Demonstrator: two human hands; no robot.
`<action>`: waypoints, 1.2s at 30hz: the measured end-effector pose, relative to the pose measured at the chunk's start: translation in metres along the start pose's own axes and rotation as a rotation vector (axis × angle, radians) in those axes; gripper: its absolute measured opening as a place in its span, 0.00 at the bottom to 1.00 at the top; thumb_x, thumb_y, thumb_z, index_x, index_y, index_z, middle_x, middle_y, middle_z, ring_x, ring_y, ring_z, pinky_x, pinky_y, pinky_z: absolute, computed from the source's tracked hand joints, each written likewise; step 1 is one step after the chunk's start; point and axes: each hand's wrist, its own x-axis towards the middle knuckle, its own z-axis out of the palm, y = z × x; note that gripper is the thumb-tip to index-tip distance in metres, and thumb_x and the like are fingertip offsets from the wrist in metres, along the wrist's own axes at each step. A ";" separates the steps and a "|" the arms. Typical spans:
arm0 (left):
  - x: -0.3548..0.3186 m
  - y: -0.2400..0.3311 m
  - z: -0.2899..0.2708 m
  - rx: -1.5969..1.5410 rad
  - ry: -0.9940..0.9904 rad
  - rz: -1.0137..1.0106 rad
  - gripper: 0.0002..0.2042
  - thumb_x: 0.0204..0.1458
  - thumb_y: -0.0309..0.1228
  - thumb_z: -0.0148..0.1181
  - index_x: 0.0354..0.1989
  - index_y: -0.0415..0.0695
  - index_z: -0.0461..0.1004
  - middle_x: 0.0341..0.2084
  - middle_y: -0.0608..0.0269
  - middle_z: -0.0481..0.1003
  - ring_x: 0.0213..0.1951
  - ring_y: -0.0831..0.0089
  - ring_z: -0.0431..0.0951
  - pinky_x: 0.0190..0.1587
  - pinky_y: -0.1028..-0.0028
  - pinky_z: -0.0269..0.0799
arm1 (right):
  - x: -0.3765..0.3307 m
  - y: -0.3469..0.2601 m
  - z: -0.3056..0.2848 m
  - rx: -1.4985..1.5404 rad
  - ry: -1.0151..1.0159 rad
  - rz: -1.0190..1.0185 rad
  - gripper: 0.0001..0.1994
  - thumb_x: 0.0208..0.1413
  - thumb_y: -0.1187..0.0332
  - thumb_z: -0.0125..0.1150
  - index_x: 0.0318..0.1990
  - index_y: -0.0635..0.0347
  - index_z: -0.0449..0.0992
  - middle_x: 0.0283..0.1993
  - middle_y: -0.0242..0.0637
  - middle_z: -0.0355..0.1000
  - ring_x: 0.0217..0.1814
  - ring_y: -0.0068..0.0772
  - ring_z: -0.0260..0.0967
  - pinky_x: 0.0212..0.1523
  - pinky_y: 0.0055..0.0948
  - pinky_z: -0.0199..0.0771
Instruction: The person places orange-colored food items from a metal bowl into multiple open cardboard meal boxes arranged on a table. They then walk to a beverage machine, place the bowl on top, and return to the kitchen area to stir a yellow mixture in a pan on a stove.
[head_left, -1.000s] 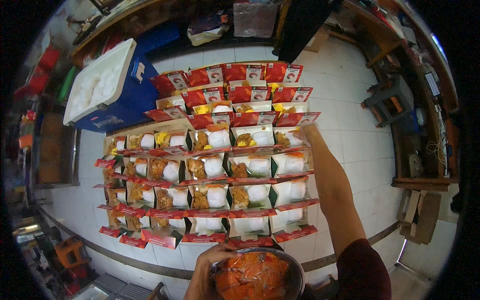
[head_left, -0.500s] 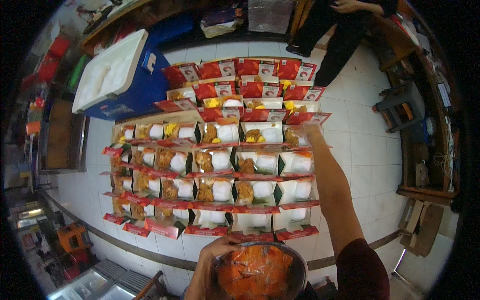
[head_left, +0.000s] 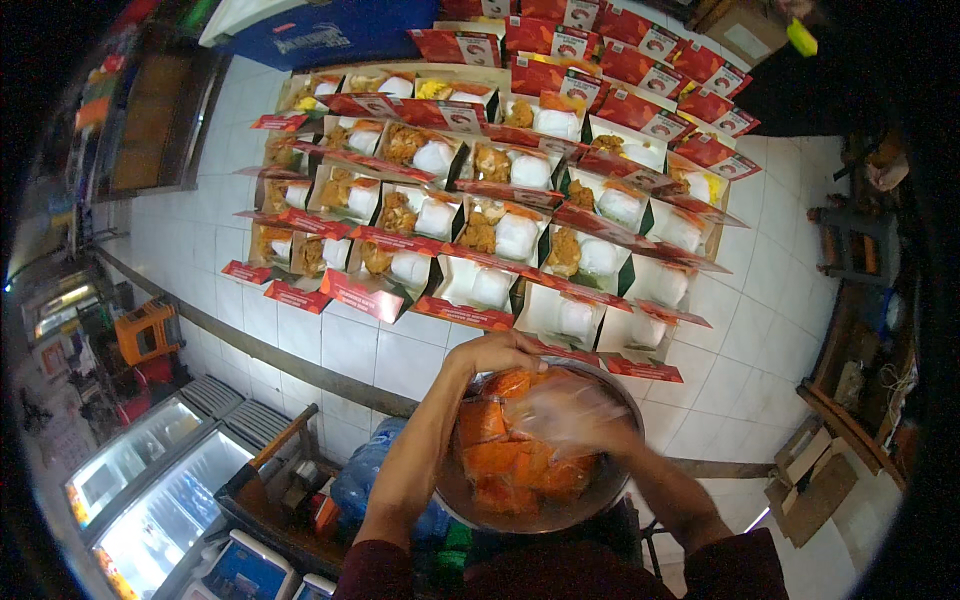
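Note:
A round metal bowl [head_left: 625, 480] sits close in front of me, filled with small clear packets of orange sauce [head_left: 500, 465]. My left hand [head_left: 490, 355] is closed on the bowl's far left rim. Over the packets, inside the bowl, is my right hand [head_left: 575, 410], smeared by motion, so its fingers and anything in them cannot be made out. Just beyond the bowl stand rows of open red meal boxes [head_left: 475, 290]. Many hold fried chicken [head_left: 485, 228] beside white wrapped rice [head_left: 515, 238]; in several of the nearest, only the rice shows.
A blue cooler box [head_left: 330, 35] stands behind the boxes at far left. Someone in dark clothes [head_left: 800, 100] is at the far right. A grey stool [head_left: 850, 245] and flattened cardboard [head_left: 815, 470] lie right, a large water bottle [head_left: 365, 480] and glass-topped chest [head_left: 165, 500] left.
My right hand has come back from a box at the far right of the rows into the bowl. My left hand stays on the rim. The whole view has shifted and turned.

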 end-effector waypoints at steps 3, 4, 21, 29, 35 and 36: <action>-0.003 -0.012 0.002 -0.005 -0.011 0.035 0.23 0.46 0.51 0.63 0.36 0.39 0.81 0.36 0.55 0.78 0.42 0.68 0.75 0.48 0.72 0.66 | 0.050 -0.007 0.088 -0.303 -0.105 0.153 0.12 0.54 0.62 0.59 0.42 0.57 0.78 0.44 0.41 0.74 0.47 0.41 0.72 0.50 0.39 0.71; -0.006 -0.015 0.004 0.041 0.064 0.094 0.23 0.47 0.50 0.63 0.35 0.39 0.81 0.34 0.55 0.79 0.40 0.69 0.75 0.47 0.72 0.67 | 0.061 -0.004 0.107 -0.389 -0.050 0.099 0.12 0.54 0.62 0.59 0.42 0.57 0.78 0.44 0.41 0.74 0.47 0.41 0.72 0.50 0.39 0.71; -0.023 -0.037 0.000 -0.024 0.006 0.045 0.22 0.50 0.48 0.63 0.42 0.41 0.80 0.40 0.57 0.79 0.46 0.72 0.74 0.53 0.72 0.64 | 0.023 -0.018 0.037 0.011 -0.047 -0.051 0.13 0.55 0.60 0.59 0.46 0.52 0.76 0.44 0.38 0.74 0.46 0.39 0.71 0.50 0.37 0.71; -0.028 -0.027 -0.009 -0.109 0.010 0.017 0.20 0.49 0.46 0.63 0.41 0.42 0.81 0.37 0.60 0.80 0.41 0.73 0.75 0.49 0.75 0.66 | -0.034 -0.074 -0.185 -0.278 0.771 0.186 0.08 0.53 0.63 0.59 0.35 0.56 0.79 0.36 0.40 0.77 0.39 0.36 0.74 0.44 0.37 0.73; -0.035 0.003 -0.012 -0.139 0.077 -0.078 0.32 0.43 0.51 0.67 0.49 0.36 0.76 0.46 0.48 0.76 0.51 0.63 0.72 0.57 0.72 0.62 | 0.063 0.012 -0.299 -0.807 0.688 0.203 0.08 0.51 0.65 0.59 0.35 0.58 0.78 0.33 0.45 0.74 0.38 0.48 0.72 0.41 0.43 0.72; -0.035 0.006 -0.013 -0.114 0.088 -0.087 0.32 0.43 0.52 0.67 0.49 0.36 0.76 0.46 0.48 0.75 0.52 0.62 0.72 0.57 0.71 0.62 | 0.078 0.035 -0.316 -0.838 0.641 0.282 0.09 0.51 0.65 0.59 0.36 0.58 0.78 0.34 0.47 0.75 0.40 0.49 0.73 0.43 0.43 0.73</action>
